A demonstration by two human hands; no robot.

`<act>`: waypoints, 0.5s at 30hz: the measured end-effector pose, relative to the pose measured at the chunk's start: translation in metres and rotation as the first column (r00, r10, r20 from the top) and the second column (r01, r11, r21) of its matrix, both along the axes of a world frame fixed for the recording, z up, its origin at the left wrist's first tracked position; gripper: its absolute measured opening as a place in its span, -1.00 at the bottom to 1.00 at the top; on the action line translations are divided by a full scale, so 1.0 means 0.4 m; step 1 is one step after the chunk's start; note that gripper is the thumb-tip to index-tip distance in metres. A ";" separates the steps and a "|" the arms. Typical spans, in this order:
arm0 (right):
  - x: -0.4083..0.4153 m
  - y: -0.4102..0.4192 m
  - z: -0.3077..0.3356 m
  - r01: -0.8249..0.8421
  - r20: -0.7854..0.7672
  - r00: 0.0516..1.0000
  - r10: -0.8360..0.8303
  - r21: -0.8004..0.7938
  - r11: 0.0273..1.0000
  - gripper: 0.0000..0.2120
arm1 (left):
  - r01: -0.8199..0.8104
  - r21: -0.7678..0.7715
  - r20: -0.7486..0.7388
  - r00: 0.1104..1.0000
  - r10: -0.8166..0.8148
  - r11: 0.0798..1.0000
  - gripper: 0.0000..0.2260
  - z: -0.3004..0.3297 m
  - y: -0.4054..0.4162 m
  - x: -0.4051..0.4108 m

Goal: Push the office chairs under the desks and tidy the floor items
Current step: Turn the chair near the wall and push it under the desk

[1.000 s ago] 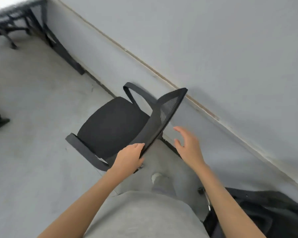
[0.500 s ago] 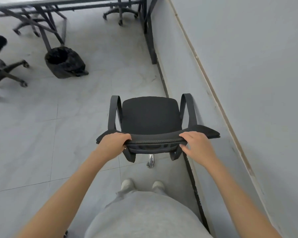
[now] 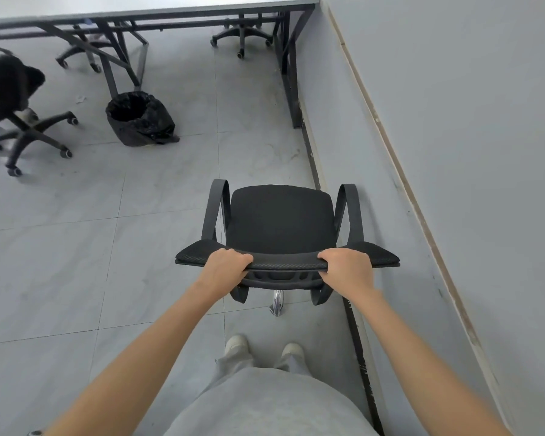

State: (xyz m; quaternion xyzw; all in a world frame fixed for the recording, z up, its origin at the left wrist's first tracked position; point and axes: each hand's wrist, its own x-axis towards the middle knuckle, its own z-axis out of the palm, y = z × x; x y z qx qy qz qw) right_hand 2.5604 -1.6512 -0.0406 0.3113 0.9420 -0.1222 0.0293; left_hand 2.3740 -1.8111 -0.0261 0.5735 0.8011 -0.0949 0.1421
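The office chair (image 3: 280, 221) stands on the tiled floor (image 3: 76, 262), just beside the wall (image 3: 453, 121), seat facing away from the person. The left hand (image 3: 222, 269) and the right hand (image 3: 348, 269) each hold the top edge of the backrest (image 3: 283, 264), fingers curled over it. Ahead, the counter (image 3: 145, 11) spans the far side on black metal legs. A chair base (image 3: 243, 36) sits under it near the wall. A bin lined with a black bag (image 3: 139, 119) stands near one counter leg. A second chair (image 3: 19, 121) stands at far left, well apart. Two light shoes (image 3: 265, 346) are visible below.
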 end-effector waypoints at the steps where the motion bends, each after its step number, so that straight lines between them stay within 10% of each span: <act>1: -0.008 -0.004 -0.001 -0.013 -0.011 1.000 0.013 0.000 1.000 -0.81 | -0.001 0.000 -0.002 1.000 0.001 1.000 -0.85 0.000 -0.008 -0.008; 15: -0.076 0.165 -0.022 -0.206 0.010 0.978 0.206 0.044 0.977 -0.85 | -0.161 0.178 0.169 0.977 0.131 0.971 -0.87 -0.032 -0.014 -0.018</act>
